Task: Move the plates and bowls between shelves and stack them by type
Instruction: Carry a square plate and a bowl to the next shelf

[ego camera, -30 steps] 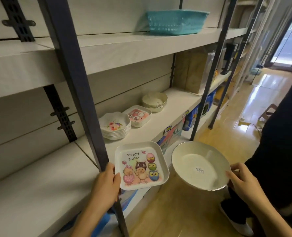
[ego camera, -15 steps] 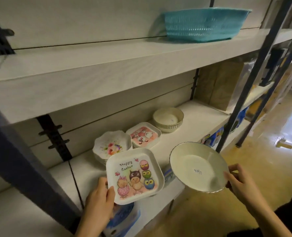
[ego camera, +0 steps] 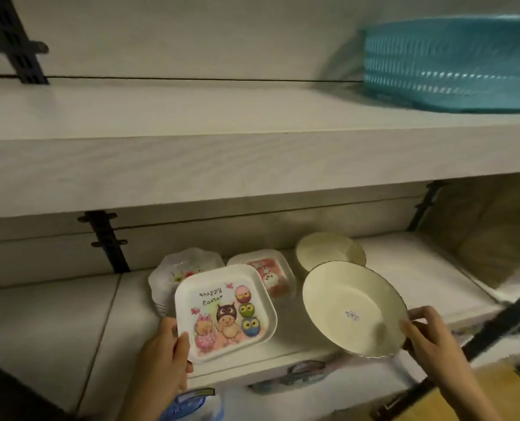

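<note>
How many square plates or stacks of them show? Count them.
2: the Happy Easter plate in the left hand, and a pink-printed square stack on the shelf behind; its depth is hidden.

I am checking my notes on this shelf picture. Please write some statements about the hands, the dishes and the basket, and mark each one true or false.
1. The left hand holds a square plate printed with "Happy Easter". True.
2. The right hand holds a turquoise cup. False: it holds a round cream plate by its rim.
3. The turquoise basket stands on the shelf above the dishes. True.
4. The cream bowls lie inside the basket. False: they sit on the lower shelf, behind the round plate.
5. A scalloped floral plate stack sits behind the square plate. True.
</note>
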Tool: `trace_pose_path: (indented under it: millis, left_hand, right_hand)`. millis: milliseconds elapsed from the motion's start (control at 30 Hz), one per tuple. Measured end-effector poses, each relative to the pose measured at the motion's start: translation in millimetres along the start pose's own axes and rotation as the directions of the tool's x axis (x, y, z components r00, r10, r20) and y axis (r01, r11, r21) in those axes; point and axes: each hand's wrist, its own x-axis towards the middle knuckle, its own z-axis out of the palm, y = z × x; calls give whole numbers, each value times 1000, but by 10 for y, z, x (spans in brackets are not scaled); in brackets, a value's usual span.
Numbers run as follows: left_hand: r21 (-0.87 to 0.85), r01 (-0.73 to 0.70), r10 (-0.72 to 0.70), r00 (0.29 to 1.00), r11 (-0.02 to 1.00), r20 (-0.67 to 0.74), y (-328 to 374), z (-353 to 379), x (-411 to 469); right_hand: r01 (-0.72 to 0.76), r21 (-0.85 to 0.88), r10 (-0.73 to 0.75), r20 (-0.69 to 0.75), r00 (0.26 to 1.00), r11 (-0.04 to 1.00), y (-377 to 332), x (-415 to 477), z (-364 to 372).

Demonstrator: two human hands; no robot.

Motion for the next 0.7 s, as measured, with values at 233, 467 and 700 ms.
trace_pose_path:
  millis: [233, 467, 700]
  left_hand:
    - [-54, 44, -48, 996, 998, -78, 341, 579, 335]
    - [70, 102, -92, 987, 992, -132, 523, 978, 820]
    - [240, 144, -106, 981, 960, -164, 554, 1136, 1047]
  right_hand:
    - [128, -1, -127, 91, 988, 992, 24, 672, -203]
    - [165, 37, -168, 126, 978, 986, 54, 1038, -276]
    - [156, 73, -164, 123, 979, 985, 105, 1188, -330]
